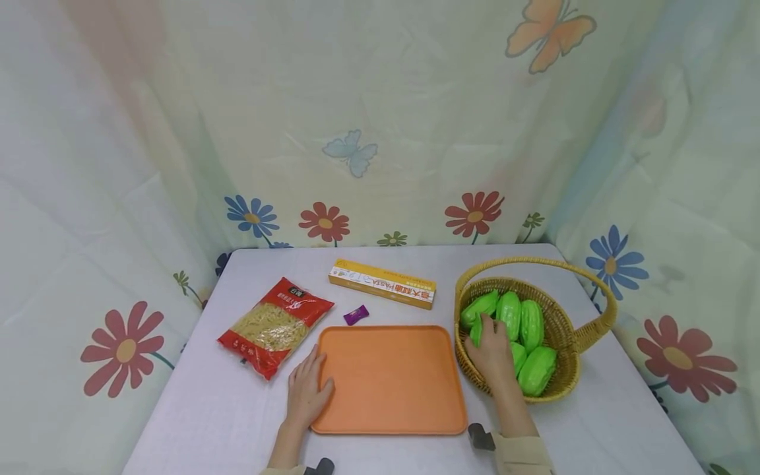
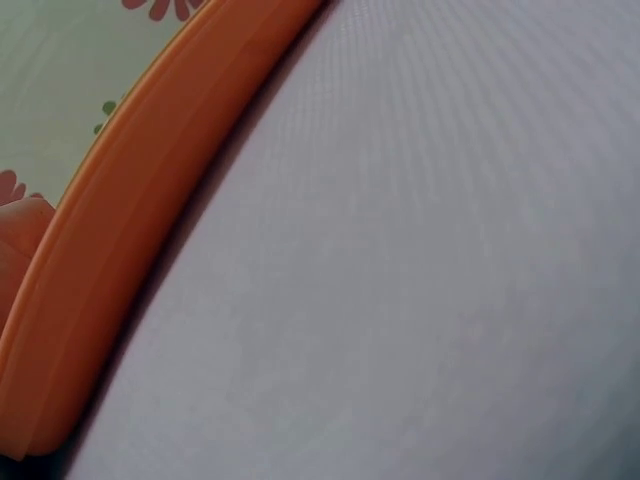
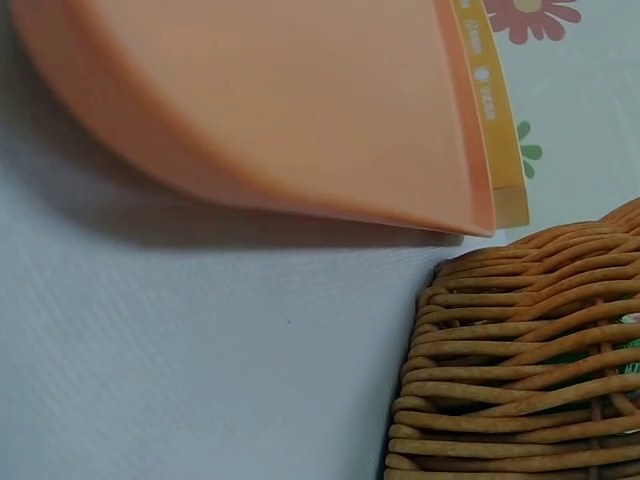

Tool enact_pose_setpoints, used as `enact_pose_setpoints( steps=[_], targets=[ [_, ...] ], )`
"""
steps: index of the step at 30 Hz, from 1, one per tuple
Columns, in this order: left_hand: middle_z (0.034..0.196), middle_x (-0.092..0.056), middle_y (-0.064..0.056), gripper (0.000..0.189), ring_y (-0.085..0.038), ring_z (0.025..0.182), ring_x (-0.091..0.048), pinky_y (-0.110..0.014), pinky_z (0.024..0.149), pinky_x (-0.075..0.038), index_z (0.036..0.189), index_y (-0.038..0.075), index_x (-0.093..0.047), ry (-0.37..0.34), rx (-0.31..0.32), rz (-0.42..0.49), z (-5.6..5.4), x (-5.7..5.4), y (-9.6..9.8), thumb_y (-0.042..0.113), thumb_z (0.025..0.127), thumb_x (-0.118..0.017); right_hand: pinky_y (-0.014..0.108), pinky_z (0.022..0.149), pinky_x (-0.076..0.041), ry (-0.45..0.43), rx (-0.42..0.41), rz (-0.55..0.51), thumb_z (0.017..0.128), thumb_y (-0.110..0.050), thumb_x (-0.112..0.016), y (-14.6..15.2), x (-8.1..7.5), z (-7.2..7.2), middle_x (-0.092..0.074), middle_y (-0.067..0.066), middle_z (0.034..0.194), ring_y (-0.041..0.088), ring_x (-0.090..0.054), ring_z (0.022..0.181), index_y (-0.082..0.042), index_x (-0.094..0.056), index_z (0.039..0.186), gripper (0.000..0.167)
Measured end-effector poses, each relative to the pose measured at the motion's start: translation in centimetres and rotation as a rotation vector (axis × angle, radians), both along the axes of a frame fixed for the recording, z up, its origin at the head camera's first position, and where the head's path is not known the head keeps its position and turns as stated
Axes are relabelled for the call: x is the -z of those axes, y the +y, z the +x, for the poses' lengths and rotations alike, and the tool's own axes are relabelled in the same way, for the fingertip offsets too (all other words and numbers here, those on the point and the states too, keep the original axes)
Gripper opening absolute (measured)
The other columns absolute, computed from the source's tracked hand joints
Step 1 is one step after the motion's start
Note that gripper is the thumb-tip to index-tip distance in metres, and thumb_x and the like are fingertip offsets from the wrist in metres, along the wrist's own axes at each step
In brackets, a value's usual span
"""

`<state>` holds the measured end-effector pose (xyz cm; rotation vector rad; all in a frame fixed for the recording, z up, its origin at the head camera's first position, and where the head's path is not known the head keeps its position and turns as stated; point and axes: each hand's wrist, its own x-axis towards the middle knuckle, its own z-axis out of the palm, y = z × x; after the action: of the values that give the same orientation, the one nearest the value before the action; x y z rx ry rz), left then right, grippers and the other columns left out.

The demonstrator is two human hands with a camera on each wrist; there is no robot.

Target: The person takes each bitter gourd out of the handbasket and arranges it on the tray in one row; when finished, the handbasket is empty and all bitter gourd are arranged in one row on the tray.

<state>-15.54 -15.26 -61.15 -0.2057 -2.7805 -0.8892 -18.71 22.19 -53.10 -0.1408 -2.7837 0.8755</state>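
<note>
My left hand (image 1: 305,389) rests on the left edge of an orange tray (image 1: 388,382), fingers along the rim and thumb over the tray's surface. In the left wrist view, part of that hand (image 2: 20,245) shows behind the tray's side wall (image 2: 130,210). My right hand (image 1: 493,349) reaches into a wicker basket (image 1: 567,376) at the right and grips a shiny green oblong bundle (image 1: 477,330) between thumb and fingers. Several more green bundles (image 1: 531,323) lie around it in the basket. The right wrist view catches the basket's woven side (image 3: 500,400), not the fingers.
Beyond the tray lies a yellow and white pasta box (image 1: 382,284), with a small purple wrapped packet (image 1: 356,315) nearer the tray. A red bag of pasta (image 1: 276,326) lies at the left. The basket's tall handle (image 1: 534,262) arches over its far side.
</note>
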Motion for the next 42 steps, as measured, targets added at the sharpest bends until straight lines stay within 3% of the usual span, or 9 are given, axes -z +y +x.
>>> enact_pose_setpoints(
  steps=[5, 12, 17, 22, 34, 38, 42],
  targets=[
    [0.147, -0.030, -0.008, 0.054, -0.028, 0.128, -0.033, -0.050, 0.102, -0.022, 0.132, 0.006, -0.047, 0.013, 0.004, 0.002, 0.0, 0.1, -0.1, 0.024, 0.082, -0.061, 0.061, 0.084, -0.041, -0.095, -0.010, -0.099, 0.084, -0.017, -0.058, 0.5, 0.2, -0.4, -0.028, 0.038, 0.127, 0.053, -0.039, 0.110, 0.005, -0.026, 0.138, 0.066],
    [0.146, -0.032, -0.009, 0.053, -0.030, 0.125, -0.036, -0.050, 0.101, -0.023, 0.131, 0.006, -0.048, 0.042, 0.006, 0.015, 0.0, 0.1, 0.1, 0.023, 0.082, -0.061, 0.060, 0.093, -0.035, -0.094, -0.117, -0.116, 0.086, -0.016, -0.056, 0.8, 0.1, -0.9, -0.036, 0.036, 0.130, 0.051, -0.035, 0.118, 0.010, -0.028, 0.136, 0.063],
    [0.146, -0.032, -0.009, 0.053, -0.030, 0.126, -0.036, -0.049, 0.101, -0.023, 0.131, 0.007, -0.048, 0.037, 0.001, 0.004, -0.1, 0.3, 0.1, 0.024, 0.082, -0.061, 0.061, 0.093, -0.034, -0.114, -0.113, -0.154, 0.088, -0.017, -0.056, 0.9, -0.4, -0.7, -0.035, 0.035, 0.132, 0.051, -0.035, 0.118, 0.009, -0.030, 0.136, 0.061],
    [0.146, -0.032, -0.010, 0.054, -0.031, 0.126, -0.036, -0.050, 0.101, -0.024, 0.131, 0.007, -0.048, 0.033, -0.001, 0.008, 0.0, 0.2, 0.1, 0.024, 0.082, -0.061, 0.061, 0.092, -0.035, -0.125, -0.082, -0.218, 0.090, -0.022, -0.055, 0.9, -0.8, -0.7, -0.034, 0.034, 0.134, 0.050, -0.035, 0.119, 0.005, -0.028, 0.138, 0.061],
    [0.145, -0.034, -0.009, 0.055, -0.030, 0.125, -0.036, -0.050, 0.101, -0.024, 0.132, 0.006, -0.047, 0.051, -0.006, 0.022, -0.2, 0.0, -0.1, 0.023, 0.082, -0.061, 0.055, 0.087, -0.040, -0.135, 0.100, -0.521, 0.091, -0.039, -0.048, 0.7, -2.3, -0.3, -0.029, 0.027, 0.138, 0.045, -0.035, 0.120, -0.005, -0.021, 0.145, 0.069],
    [0.144, -0.035, -0.010, 0.057, -0.031, 0.125, -0.037, -0.049, 0.100, -0.024, 0.133, 0.004, -0.045, 0.048, -0.006, 0.018, -0.2, 0.2, -0.2, 0.024, 0.082, -0.061, 0.056, 0.091, -0.037, -0.109, 0.146, -0.630, 0.092, -0.041, -0.046, 0.5, -3.3, 0.1, -0.026, 0.025, 0.141, 0.045, -0.030, 0.124, -0.008, -0.018, 0.145, 0.069],
    [0.144, -0.035, -0.010, 0.060, -0.030, 0.126, -0.036, -0.048, 0.101, -0.025, 0.136, 0.003, -0.040, 0.036, -0.011, 0.001, -0.1, 0.4, -0.2, 0.025, 0.084, -0.060, 0.057, 0.098, -0.031, -0.106, 0.141, -0.704, 0.093, -0.039, -0.045, 0.2, -4.3, 0.5, -0.022, 0.026, 0.143, 0.044, -0.025, 0.128, -0.008, -0.014, 0.146, 0.069]
  ],
)
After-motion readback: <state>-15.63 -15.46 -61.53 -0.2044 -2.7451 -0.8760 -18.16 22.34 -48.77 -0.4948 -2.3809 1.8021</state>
